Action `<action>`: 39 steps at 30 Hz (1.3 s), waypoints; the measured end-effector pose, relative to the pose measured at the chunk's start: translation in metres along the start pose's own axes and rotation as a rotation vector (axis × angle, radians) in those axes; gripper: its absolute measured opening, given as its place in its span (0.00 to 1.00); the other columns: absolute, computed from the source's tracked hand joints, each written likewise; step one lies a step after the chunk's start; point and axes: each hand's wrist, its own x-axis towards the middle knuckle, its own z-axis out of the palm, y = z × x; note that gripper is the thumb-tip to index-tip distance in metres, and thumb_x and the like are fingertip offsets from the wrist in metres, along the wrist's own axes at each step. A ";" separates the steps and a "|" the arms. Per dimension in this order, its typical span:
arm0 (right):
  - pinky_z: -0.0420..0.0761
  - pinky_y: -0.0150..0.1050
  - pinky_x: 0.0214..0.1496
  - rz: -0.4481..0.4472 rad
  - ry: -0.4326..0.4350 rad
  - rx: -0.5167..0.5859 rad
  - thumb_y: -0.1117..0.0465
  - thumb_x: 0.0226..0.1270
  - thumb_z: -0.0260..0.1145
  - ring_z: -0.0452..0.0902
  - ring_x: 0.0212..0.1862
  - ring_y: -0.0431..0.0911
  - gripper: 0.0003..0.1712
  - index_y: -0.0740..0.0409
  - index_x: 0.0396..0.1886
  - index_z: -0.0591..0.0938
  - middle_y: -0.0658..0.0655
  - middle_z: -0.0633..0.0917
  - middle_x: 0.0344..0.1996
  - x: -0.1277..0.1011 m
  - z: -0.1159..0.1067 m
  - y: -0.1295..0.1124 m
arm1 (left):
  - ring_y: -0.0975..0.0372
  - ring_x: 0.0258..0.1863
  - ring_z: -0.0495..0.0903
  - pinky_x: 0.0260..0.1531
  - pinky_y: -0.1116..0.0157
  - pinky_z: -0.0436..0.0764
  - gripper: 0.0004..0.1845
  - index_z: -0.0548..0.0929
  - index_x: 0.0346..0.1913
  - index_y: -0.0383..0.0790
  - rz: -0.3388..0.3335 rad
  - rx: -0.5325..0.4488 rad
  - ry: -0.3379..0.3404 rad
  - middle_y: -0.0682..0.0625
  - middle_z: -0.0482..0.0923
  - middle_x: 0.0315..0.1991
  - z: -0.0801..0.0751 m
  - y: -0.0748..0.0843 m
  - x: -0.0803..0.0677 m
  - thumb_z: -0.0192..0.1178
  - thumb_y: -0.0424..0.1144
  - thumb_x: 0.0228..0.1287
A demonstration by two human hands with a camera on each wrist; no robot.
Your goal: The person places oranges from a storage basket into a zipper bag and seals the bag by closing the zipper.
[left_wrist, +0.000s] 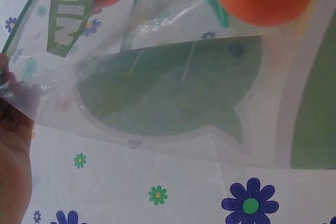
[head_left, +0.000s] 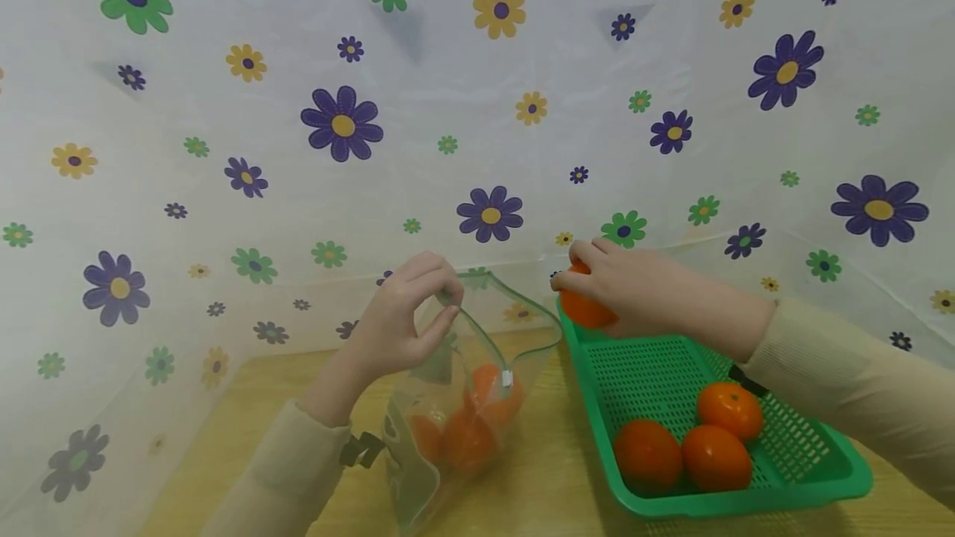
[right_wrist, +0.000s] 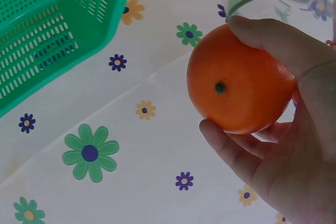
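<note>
My left hand [head_left: 399,326] pinches the rim of a clear zip bag [left_wrist: 173,95] with green print and a green-edged mouth, which gapes to the right. Several mandarins [head_left: 468,439] lie inside it, seen through the plastic. Up at the basket's far left corner, my right hand [head_left: 642,287] grips another mandarin [right_wrist: 236,82] between thumb and fingers, its green stem end showing in the right wrist view. The held fruit is a short way right of the bag's mouth. Below, a green plastic basket [head_left: 597,417] holds three mandarins [head_left: 647,456] at its near end.
A white slider [head_left: 507,378] sits on the bag's edge. Bag and basket stand side by side on a wooden table [head_left: 261,404]. Behind them hangs a white sheet [head_left: 433,189] printed with flowers.
</note>
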 end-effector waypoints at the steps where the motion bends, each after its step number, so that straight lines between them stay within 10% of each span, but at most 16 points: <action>1: 0.92 0.48 0.43 -0.007 0.010 -0.004 0.57 0.51 0.86 0.78 0.54 0.57 0.39 0.46 0.64 0.79 0.63 0.78 0.55 0.001 -0.002 -0.001 | 0.59 0.39 0.75 0.45 0.67 0.77 0.03 0.80 0.37 0.38 0.001 -0.001 0.001 0.50 0.78 0.34 0.000 0.000 0.000 0.57 0.30 0.70; 39: 0.89 0.46 0.52 -0.120 0.035 -0.058 0.52 0.54 0.86 0.80 0.59 0.54 0.43 0.42 0.68 0.76 0.57 0.80 0.62 0.039 -0.024 -0.036 | 0.59 0.37 0.75 0.43 0.69 0.77 0.11 0.81 0.37 0.35 0.025 -0.001 0.017 0.49 0.78 0.33 -0.006 0.001 0.004 0.55 0.39 0.77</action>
